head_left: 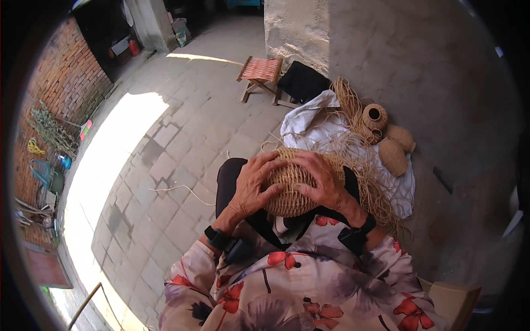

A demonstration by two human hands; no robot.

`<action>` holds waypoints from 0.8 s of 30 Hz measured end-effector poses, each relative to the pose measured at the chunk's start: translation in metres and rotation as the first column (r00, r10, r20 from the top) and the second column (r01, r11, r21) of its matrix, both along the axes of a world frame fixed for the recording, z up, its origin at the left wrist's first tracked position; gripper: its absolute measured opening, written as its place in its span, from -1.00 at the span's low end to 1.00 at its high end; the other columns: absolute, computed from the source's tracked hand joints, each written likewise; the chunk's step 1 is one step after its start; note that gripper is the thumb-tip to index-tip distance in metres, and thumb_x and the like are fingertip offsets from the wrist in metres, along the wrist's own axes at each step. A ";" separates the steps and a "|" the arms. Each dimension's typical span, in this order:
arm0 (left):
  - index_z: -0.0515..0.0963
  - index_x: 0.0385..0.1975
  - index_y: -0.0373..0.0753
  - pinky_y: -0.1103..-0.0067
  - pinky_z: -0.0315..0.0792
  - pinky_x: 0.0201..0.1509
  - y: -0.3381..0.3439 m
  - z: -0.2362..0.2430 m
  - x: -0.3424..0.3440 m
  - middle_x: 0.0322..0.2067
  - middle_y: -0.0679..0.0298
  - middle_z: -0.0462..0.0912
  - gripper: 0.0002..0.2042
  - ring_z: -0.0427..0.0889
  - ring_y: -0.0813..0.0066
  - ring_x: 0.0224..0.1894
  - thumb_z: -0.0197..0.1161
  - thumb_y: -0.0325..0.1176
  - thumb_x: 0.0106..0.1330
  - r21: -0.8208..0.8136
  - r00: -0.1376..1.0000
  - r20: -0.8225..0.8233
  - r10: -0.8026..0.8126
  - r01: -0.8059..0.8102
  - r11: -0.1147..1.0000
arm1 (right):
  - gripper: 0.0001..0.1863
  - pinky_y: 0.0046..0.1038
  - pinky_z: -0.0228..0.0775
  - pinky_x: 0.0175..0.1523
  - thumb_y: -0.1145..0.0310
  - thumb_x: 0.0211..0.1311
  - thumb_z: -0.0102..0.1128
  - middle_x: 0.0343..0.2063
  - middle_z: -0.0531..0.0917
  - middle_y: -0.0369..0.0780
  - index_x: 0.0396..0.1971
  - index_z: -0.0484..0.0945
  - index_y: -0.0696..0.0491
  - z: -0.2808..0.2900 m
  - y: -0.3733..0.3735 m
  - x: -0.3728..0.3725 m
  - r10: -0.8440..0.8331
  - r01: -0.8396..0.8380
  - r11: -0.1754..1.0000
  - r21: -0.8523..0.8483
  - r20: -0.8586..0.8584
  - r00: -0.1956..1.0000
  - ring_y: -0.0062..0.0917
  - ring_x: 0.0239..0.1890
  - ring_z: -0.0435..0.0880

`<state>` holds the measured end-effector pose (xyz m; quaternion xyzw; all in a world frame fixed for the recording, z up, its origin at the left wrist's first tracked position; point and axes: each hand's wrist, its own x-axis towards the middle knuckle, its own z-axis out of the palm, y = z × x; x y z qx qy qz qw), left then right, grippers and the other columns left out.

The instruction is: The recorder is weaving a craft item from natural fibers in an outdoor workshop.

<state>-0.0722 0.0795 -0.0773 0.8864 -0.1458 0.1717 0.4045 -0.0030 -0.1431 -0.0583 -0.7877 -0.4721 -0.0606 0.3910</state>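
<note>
Woven basket (284, 194) sits between dark-trousered knees (228, 175). Left hand (255, 185) and right hand (323, 177) clasp it from both sides, thumbs near each other. Cord (371, 190) heaps on white cloth (301, 121) at right.

The basket (288, 180) is rough, matt woven fibre; the sheet (309, 119), matt cloth; the stool (260, 68), partly wood; the wall (70, 62), rough brick; the paving (176, 193), matt.

No lettering, label, brand, number or sign can be read on anything in the head view.
</note>
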 end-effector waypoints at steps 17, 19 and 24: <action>0.47 0.07 -0.04 0.27 0.21 0.25 -0.003 0.003 -0.001 0.20 0.22 0.40 -0.47 0.33 0.12 0.22 0.33 -0.06 0.06 0.094 0.999 -0.035 -0.005 0.008 0.996 | -0.20 -0.08 -0.04 0.38 0.05 -0.01 0.38 0.20 0.40 -0.12 0.24 0.33 0.03 -0.009 0.001 -0.003 -0.109 0.111 0.989 -0.100 0.018 0.994 -0.22 0.29 0.33; 0.47 0.08 -0.04 0.27 0.19 0.26 0.004 0.002 0.001 0.21 0.21 0.39 -0.46 0.32 0.12 0.24 0.32 -0.03 0.07 0.046 0.998 -0.043 -0.055 0.057 0.997 | -0.21 -0.09 -0.03 0.37 0.02 0.01 0.37 0.21 0.40 -0.12 0.24 0.33 0.04 -0.009 -0.008 0.001 -0.066 0.065 0.997 -0.032 -0.042 0.997 -0.21 0.29 0.32; 0.44 0.13 -0.04 0.25 0.16 0.30 0.004 0.004 -0.004 0.23 0.18 0.37 -0.37 0.29 0.11 0.27 0.32 0.07 0.03 0.148 0.997 -0.009 -0.072 0.072 0.986 | -0.23 -0.06 -0.01 0.37 -0.04 0.08 0.31 0.24 0.37 -0.10 0.23 0.34 0.05 -0.004 -0.018 -0.013 -0.116 0.116 0.993 -0.006 0.011 0.993 -0.20 0.31 0.31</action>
